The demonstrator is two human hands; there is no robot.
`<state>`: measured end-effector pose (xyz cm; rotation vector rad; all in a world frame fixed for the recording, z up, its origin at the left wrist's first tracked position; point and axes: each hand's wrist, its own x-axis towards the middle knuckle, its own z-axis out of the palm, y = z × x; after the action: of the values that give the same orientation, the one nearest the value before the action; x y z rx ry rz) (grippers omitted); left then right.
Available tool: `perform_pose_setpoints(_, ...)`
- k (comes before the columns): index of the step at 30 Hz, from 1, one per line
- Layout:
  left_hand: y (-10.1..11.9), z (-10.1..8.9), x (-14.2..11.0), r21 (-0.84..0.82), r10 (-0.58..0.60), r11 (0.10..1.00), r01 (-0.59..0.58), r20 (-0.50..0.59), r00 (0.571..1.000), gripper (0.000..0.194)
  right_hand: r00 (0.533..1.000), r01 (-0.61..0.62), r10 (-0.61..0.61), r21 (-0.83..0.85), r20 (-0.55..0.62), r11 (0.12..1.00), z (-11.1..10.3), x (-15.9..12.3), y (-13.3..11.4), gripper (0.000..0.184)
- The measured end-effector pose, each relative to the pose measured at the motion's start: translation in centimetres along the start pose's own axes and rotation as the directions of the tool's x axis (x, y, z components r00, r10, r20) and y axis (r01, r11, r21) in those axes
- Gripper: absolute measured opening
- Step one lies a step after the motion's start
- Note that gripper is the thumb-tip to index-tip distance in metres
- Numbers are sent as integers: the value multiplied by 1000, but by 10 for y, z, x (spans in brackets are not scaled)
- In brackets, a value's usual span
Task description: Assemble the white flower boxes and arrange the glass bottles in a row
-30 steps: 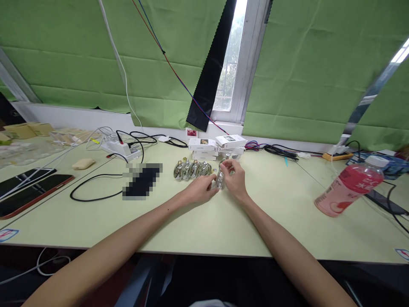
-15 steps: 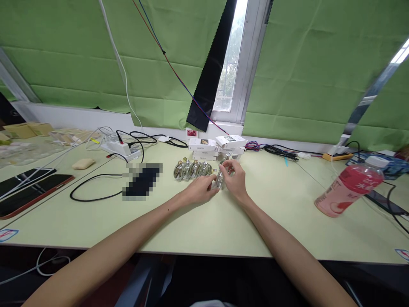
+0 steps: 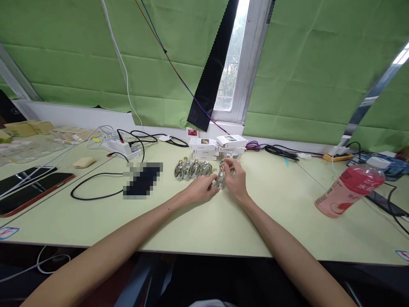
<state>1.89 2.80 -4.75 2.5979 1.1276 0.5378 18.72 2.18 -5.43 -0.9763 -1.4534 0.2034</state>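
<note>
Between my two hands a small shiny silver piece (image 3: 220, 181) stands upright on the table. Thumb and fingers of my right hand (image 3: 235, 175) pinch its upper part, hiding much of it. My left hand (image 3: 202, 187) is closed at its lower left side, fingertips against its base. Just left of it, a row of similar round silver pieces (image 3: 191, 169) with gold-coloured knobs on top stands on edge, seemingly in clear wrapping. Their exact kind is too small to tell.
Stacked white boxes (image 3: 204, 152) lie behind my hands. A pink drink bottle (image 3: 349, 187) stands at right. At left are a blurred-out dark object (image 3: 142, 181), phones (image 3: 36, 194), an earbud case (image 3: 84, 163) and a power strip (image 3: 118, 147). Black cables (image 3: 281, 151) run along the wall.
My right hand's fingers have shifted slightly on top of the silver piece. My left hand stays in place at its base. The whole view has moved a little.
</note>
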Motion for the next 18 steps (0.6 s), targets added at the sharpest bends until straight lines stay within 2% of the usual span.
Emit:
perform_pose_setpoints(11, 2, -1, 0, 10, -8, 1000, 8, 6, 1000, 18, 999, -40, 40, -1, 4, 999, -2, 1, 1, 12)
perform_pose_setpoints(18, 4, -3, 0, 13, -3, 1000, 3, 3, 1000, 17, 998, -55, 55, -10, -12, 998, 0, 2, 1, 14)
